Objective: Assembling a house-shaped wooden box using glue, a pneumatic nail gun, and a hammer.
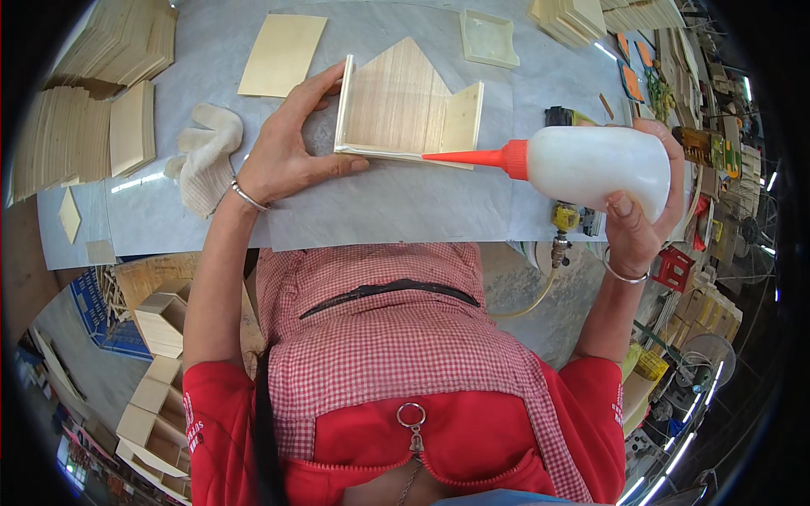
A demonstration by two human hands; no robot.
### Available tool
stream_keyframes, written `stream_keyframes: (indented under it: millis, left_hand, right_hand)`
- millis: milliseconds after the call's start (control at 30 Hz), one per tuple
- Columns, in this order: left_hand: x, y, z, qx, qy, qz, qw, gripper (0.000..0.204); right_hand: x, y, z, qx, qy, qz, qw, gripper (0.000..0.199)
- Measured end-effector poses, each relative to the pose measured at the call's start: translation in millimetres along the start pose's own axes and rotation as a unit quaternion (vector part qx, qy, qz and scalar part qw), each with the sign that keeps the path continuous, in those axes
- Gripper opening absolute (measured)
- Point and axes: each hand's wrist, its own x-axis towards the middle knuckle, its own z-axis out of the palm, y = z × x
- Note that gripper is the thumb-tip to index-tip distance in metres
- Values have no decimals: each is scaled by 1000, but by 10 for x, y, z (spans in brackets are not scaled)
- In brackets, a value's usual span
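A small wooden box frame [396,97] with a house-shaped back panel lies on the grey worktable. My left hand [295,143] grips its left side, the thumb along the near edge and the fingers behind the side board. In my right hand [645,211] is a white glue bottle [599,164] with a red nozzle, tipped on its side. The nozzle tip meets the near edge of the frame, where a whitish line of glue shows. A knitted white glove [207,156] lies left of my left wrist.
Stacks of thin wooden panels [118,42] stand at the far left, with more panels [569,17] at the far right. A loose panel [283,55] and a shallow tray [489,38] lie beyond the frame. A yellow air tool [565,218] with a hose hangs at the table's front edge.
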Motion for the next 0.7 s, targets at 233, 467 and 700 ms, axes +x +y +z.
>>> stream_keyframes:
  millis: [233, 467, 700]
  left_hand:
    - [-1, -37, 3, 0, 2, -2, 1000, 102]
    - [-15, -36, 17, -13, 4, -32, 999, 103]
    - [5, -25, 23, -30, 4, -25, 999, 102]
  right_hand:
    - [-135, 76, -258, -13, 42, 22, 999, 78]
    - [-208, 86, -346, -32, 68, 14, 997, 78]
    - [-192, 116, -372, -43, 68, 12, 997, 78]
